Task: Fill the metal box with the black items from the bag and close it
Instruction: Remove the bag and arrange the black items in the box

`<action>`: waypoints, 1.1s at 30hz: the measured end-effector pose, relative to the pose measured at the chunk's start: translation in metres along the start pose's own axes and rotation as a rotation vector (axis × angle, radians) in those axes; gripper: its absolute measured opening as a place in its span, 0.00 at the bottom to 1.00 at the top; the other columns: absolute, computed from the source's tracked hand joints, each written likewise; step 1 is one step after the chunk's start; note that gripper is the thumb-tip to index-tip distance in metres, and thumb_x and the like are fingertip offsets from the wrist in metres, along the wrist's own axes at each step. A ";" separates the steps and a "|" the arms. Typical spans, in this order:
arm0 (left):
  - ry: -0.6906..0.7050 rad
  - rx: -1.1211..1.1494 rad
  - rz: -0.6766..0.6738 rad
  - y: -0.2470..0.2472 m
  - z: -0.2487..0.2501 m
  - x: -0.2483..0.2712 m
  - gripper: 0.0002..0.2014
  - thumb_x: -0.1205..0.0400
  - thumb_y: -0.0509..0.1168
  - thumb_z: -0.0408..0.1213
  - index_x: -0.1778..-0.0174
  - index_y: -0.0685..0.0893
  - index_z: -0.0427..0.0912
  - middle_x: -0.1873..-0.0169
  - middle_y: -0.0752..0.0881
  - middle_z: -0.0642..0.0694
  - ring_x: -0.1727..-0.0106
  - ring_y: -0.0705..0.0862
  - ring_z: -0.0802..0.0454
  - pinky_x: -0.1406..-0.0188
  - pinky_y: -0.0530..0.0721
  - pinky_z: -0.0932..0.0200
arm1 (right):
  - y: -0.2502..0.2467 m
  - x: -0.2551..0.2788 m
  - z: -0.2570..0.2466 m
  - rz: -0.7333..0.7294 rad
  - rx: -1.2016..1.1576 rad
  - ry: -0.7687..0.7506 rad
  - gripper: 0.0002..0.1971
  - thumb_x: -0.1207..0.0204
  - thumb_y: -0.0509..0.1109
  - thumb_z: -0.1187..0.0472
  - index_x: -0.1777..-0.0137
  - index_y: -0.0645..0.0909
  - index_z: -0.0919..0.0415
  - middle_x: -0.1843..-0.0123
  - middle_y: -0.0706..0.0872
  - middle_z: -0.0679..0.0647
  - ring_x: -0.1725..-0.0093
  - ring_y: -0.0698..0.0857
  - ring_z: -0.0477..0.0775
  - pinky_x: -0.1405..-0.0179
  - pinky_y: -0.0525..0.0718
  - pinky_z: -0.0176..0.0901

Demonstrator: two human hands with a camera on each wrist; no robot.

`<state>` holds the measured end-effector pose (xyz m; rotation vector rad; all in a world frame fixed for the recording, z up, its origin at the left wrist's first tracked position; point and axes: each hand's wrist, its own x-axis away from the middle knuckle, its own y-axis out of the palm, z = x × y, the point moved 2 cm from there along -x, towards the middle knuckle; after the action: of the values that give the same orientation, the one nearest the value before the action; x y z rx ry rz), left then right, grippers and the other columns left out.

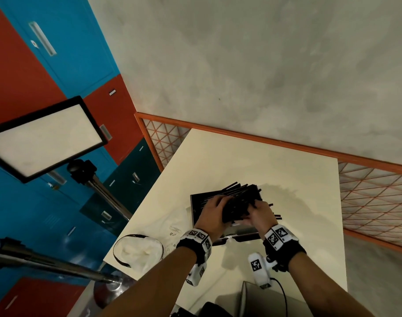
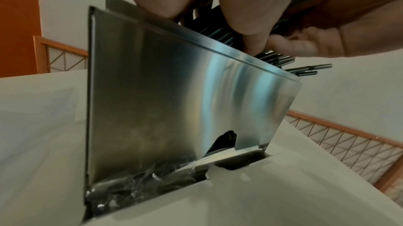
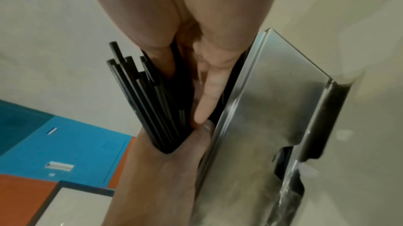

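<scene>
Grey concrete floor and red-and-blue lockers [image 1: 65, 72] surround a cream table [image 1: 287, 179] edged by an orange mesh rail [image 1: 367, 197]; on it stands the metal box [image 1: 196, 209], its lid open, with the emptied clear bag [image 1: 140, 250] lying just beside it at the near left corner.

Both hands meet over the box on a thick bundle of black straws [image 1: 237, 202]; the left hand [image 1: 212, 213] curls over the bundle from the left, and the right hand [image 1: 259, 216] cups it from the right, fingers [image 3: 209, 91] pressed along the straws against the steel wall; neither hand is spread wide; both are closed round the bundle.

The step in hand appears to be settling the straws into the box; many ends fan out past its far rim and a few jut to the right, so they probably need squaring first: ease the grip, let the straws roll parallel to the long side, tap the stray ends level, then press them flat below the rim so the lid can shut without catching.

Both forearms reach forward, wrists bent down, palms turned toward each other.
</scene>
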<state>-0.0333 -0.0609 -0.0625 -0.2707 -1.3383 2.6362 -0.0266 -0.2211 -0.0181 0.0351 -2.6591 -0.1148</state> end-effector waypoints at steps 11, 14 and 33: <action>-0.105 -0.111 -0.010 0.002 -0.003 -0.004 0.40 0.30 0.77 0.36 0.21 0.70 0.56 0.32 0.74 0.47 0.34 0.73 0.44 0.32 0.80 0.45 | -0.023 0.016 -0.012 0.222 0.456 -0.242 0.08 0.21 0.67 0.61 0.45 0.84 0.58 0.63 0.91 0.57 0.66 0.90 0.57 0.63 0.87 0.43; -0.118 -0.114 -0.029 0.003 -0.002 -0.006 0.39 0.28 0.75 0.37 0.22 0.68 0.58 0.32 0.73 0.47 0.33 0.71 0.44 0.32 0.80 0.43 | -0.045 0.020 -0.019 0.463 0.582 -0.459 0.09 0.19 0.67 0.57 0.42 0.82 0.55 0.52 0.87 0.54 0.56 0.84 0.55 0.54 0.76 0.40; -0.005 -0.149 -0.074 0.009 0.020 -0.011 0.44 0.24 0.73 0.40 0.15 0.57 0.59 0.26 0.65 0.41 0.27 0.68 0.39 0.26 0.75 0.39 | -0.026 -0.014 0.007 0.278 0.253 -0.291 0.18 0.14 0.58 0.57 0.27 0.78 0.55 0.30 0.83 0.55 0.34 0.80 0.53 0.31 0.76 0.46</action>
<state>-0.0285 -0.0845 -0.0571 -0.2290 -1.5188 2.4827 -0.0172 -0.2462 -0.0335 -0.2889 -2.9179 0.3314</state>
